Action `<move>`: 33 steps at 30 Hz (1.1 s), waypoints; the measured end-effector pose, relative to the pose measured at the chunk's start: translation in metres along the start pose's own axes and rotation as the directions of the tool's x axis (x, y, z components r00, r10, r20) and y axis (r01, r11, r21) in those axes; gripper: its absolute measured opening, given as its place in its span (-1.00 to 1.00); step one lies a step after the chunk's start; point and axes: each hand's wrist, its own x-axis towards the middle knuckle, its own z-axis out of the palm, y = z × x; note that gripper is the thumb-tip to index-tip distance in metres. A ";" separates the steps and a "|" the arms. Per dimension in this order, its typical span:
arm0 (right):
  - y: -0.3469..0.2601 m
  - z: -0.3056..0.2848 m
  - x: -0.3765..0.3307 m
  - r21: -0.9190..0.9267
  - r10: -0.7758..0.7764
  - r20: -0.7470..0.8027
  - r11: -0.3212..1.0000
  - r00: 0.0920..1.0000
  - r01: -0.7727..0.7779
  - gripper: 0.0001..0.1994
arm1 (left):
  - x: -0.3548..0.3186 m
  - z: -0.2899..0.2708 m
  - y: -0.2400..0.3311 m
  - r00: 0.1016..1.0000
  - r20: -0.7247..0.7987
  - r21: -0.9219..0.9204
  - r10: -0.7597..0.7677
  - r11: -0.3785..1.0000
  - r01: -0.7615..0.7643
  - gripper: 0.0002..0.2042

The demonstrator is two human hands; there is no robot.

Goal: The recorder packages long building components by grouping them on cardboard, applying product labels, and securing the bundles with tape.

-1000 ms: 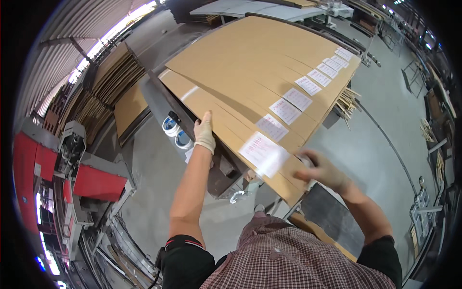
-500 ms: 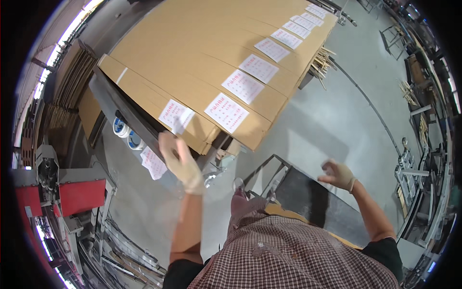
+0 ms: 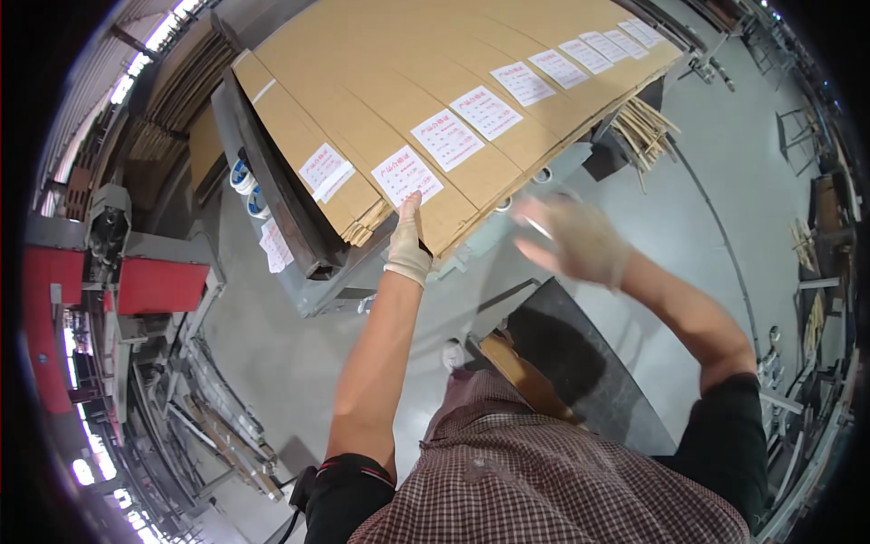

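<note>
In the head view, two gloved hands work at one broad pile of cardboard [image 3: 381,82], which lies in front of the person on a metal table [image 3: 319,295]. I count ten white paper labels [image 3: 447,139] on it. The left hand [image 3: 410,247] touches the pile's near edge, fingers together; whether it grips, I cannot tell. The right hand [image 3: 580,240], blurred, is right of the pile; I cannot tell if it holds anything. Two tubs [image 3: 257,201] stand left of the pile, one bundle of sticks [image 3: 642,136] right. Grey floor [image 3: 707,245] surrounds it; two red panels [image 3: 163,286] are farther left.
</note>
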 end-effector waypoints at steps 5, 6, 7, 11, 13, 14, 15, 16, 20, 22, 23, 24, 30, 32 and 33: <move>0.012 0.024 0.121 -0.126 0.007 0.077 0.992 0.997 0.003 -0.73 | -0.018 0.022 0.003 0.993 0.030 -0.042 -0.115 0.992 0.116 -0.49; 0.017 0.032 0.127 -0.187 0.039 0.183 0.982 0.982 -0.004 -0.70 | -0.025 0.026 0.003 0.994 0.052 -0.048 -0.093 0.994 0.096 -0.47; 0.020 0.039 0.130 -0.248 0.077 0.291 0.969 0.954 -0.003 -0.67 | -0.032 0.024 -0.004 0.994 0.045 -0.039 -0.096 0.994 0.098 -0.47; 0.029 0.046 0.120 -0.243 0.092 0.285 0.970 0.954 -0.021 -0.60 | -0.101 0.021 -0.069 0.995 0.041 0.057 -0.086 0.995 0.084 -0.42; 0.025 0.044 0.121 -0.265 0.079 0.329 0.964 0.941 0.012 -0.59 | -0.128 0.018 -0.102 0.997 -0.071 0.209 0.020 0.978 -0.004 -0.41; 0.023 0.039 0.122 -0.264 0.075 0.367 0.964 0.927 0.026 -0.52 | -0.135 0.016 -0.111 0.976 -0.161 0.364 0.143 0.928 -0.076 -0.40; 0.022 0.035 0.116 -0.270 0.083 0.372 0.963 0.925 0.022 -0.52 | -0.139 0.013 -0.116 0.978 -0.157 0.359 0.135 0.931 -0.071 -0.40; 0.014 0.027 0.108 -0.278 0.079 0.371 0.960 0.925 0.029 -0.47 | -0.142 0.012 -0.113 0.976 -0.155 0.431 0.152 0.900 -0.071 -0.40; -0.044 -0.032 0.052 0.055 -0.111 0.417 0.994 0.902 0.097 -0.34 | -0.159 -0.013 -0.095 0.908 -0.086 0.539 0.410 0.785 -0.304 -0.42; -0.046 -0.031 0.008 0.207 -0.198 0.448 0.972 0.872 0.114 -0.32 | -0.179 0.005 -0.082 0.818 -0.008 0.596 0.575 0.660 -0.457 -0.45; -0.042 -0.011 -0.013 0.244 -0.299 0.365 0.945 0.882 0.219 -0.31 | -0.195 0.023 -0.068 0.799 0.146 0.500 0.583 0.653 -0.568 -0.56; -0.062 -0.016 -0.016 0.308 -0.315 0.404 0.931 0.859 0.197 -0.29 | -0.206 0.026 -0.058 0.751 0.269 0.381 0.603 0.649 -0.658 -0.68; -0.005 -0.014 0.016 0.264 -0.161 0.497 0.964 0.853 0.028 -0.67 | -0.193 -0.011 -0.036 0.965 0.253 0.250 0.072 0.958 -0.137 -0.86; 0.031 -0.011 0.034 -0.003 0.196 0.597 0.970 0.778 -0.242 -0.71 | -0.161 -0.061 -0.056 0.971 0.228 0.131 0.064 0.987 -0.096 -0.80; 0.049 0.020 0.030 0.007 0.156 0.601 0.980 0.784 -0.200 -0.72 | -0.139 -0.077 -0.074 0.972 0.226 0.112 0.060 0.990 -0.087 -0.80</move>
